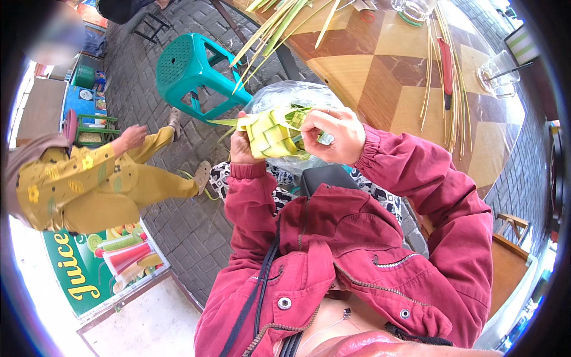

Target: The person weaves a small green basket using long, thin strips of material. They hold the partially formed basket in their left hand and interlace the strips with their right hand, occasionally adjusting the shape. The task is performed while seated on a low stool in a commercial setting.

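My left hand (pixel 243 145) grips the left side of a woven palm-leaf pouch (pixel 272 132), a ketupat casing of pale green and yellow strips. At the pouch's right edge my right hand (pixel 337 134) is curled, with thumb and forefinger pinched at a leaf strip; the exact grip is partly hidden. A clear plastic bag (pixel 290 94) lies behind and below the pouch, over my lap. More woven green leaf shows by my right fingers, and I cannot tell whether it is a separate piece. Loose strip ends stick out to the left of the pouch.
A wooden table (pixel 406 102) stands ahead and right, bearing leaf strips (pixel 285 22), thin leaf ribs (pixel 457 120), a red-handled knife or cutter (pixel 445 71), a glass mug (pixel 499 73) and a red rubber band (pixel 367 17). A green plastic stool (pixel 178 67) stands left. A person (pixel 98 183) walks nearby.
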`<control>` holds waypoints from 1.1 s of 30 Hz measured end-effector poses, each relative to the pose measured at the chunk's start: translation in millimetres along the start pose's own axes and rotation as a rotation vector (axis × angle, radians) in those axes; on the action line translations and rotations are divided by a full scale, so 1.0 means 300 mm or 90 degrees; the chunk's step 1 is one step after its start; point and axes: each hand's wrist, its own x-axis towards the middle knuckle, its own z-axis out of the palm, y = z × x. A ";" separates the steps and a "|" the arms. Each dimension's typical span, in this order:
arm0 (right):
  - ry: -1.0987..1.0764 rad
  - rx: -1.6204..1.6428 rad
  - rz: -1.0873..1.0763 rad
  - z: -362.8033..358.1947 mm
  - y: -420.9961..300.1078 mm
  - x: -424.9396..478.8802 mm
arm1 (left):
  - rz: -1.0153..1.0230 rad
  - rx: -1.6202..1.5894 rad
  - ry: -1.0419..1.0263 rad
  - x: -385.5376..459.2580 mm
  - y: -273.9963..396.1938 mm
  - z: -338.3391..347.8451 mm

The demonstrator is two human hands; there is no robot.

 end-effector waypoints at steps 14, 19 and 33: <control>0.102 -0.131 -0.134 0.001 0.011 0.003 | 0.110 0.236 0.136 -0.065 -0.215 0.268; 0.072 -0.120 -0.236 -0.018 -0.001 0.004 | 0.154 0.195 0.115 -0.076 -0.110 0.266; -0.092 -0.149 -0.224 -0.006 0.041 0.019 | -0.226 0.395 0.115 -0.094 -0.078 0.328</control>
